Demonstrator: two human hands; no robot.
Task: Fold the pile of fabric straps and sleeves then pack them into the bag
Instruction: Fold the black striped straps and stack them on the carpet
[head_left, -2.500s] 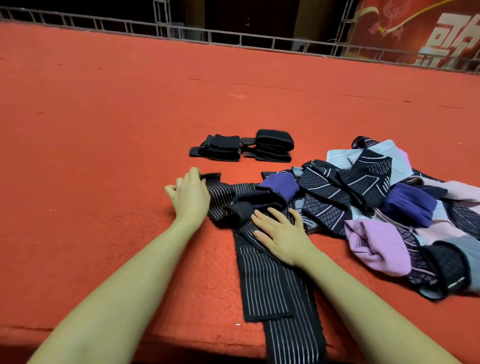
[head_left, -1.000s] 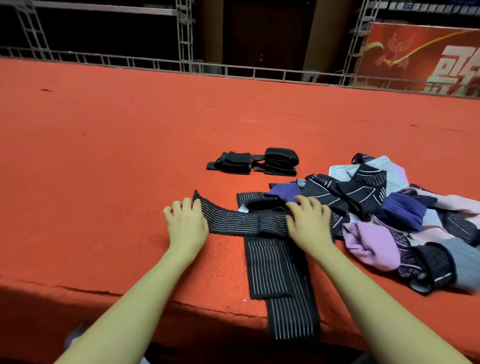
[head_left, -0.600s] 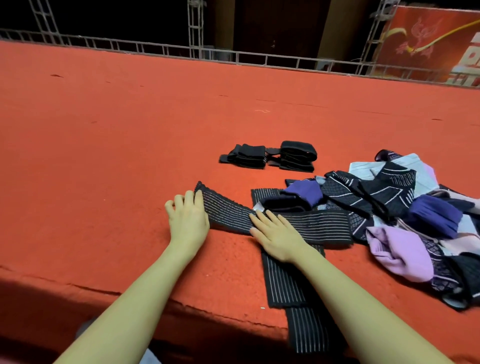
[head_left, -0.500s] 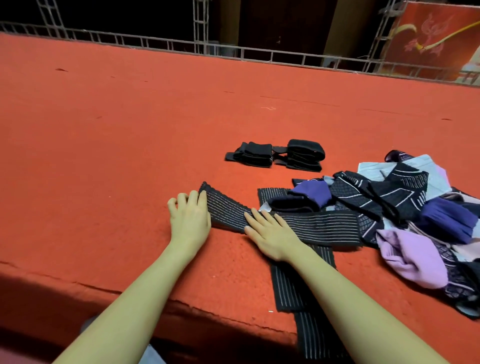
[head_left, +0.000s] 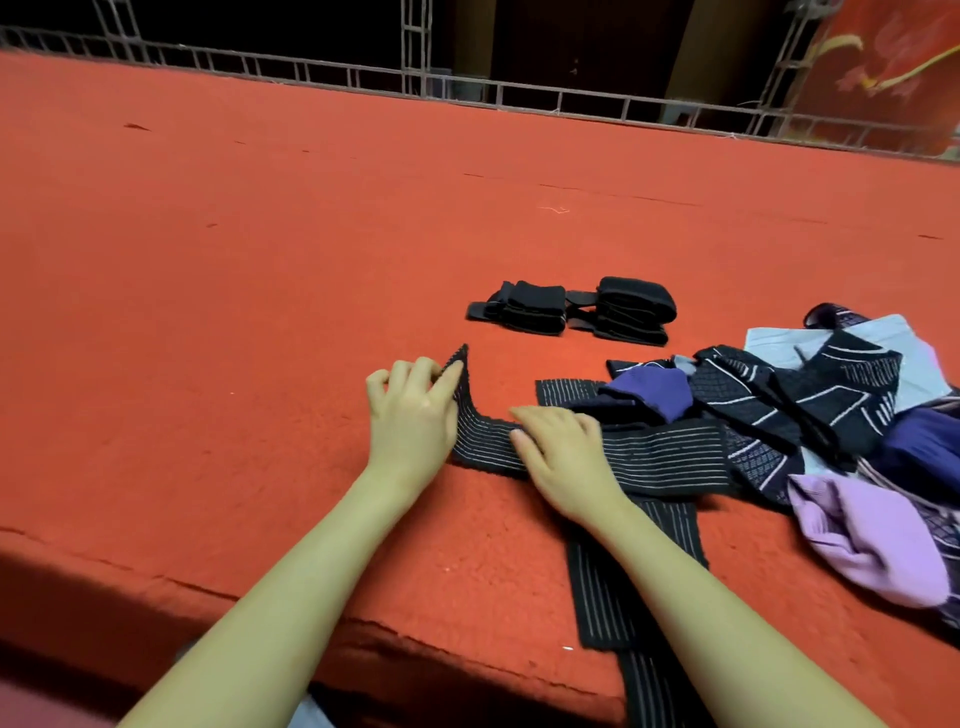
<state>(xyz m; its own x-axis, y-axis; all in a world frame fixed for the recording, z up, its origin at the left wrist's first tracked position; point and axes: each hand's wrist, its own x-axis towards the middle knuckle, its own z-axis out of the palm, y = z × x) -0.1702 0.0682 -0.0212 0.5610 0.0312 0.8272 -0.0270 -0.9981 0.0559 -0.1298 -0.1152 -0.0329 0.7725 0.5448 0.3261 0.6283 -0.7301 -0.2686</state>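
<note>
Black striped strap (head_left: 660, 457) lies under both hands (head_left: 488, 436).

Black striped strap (head_left: 660, 452), left end upturned

The striped strap (head_left: 670, 457) is ribbed knit cloth, matt black. It lies on the red carpet (head_left: 260, 260), fuzzy and rough. Beside the strap, the lilac sleeve (head_left: 872, 540) looks soft, smooth-knit.

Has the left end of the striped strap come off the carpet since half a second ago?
Yes. The left hand has lifted the striped strap end upward off the red carpet.
</note>
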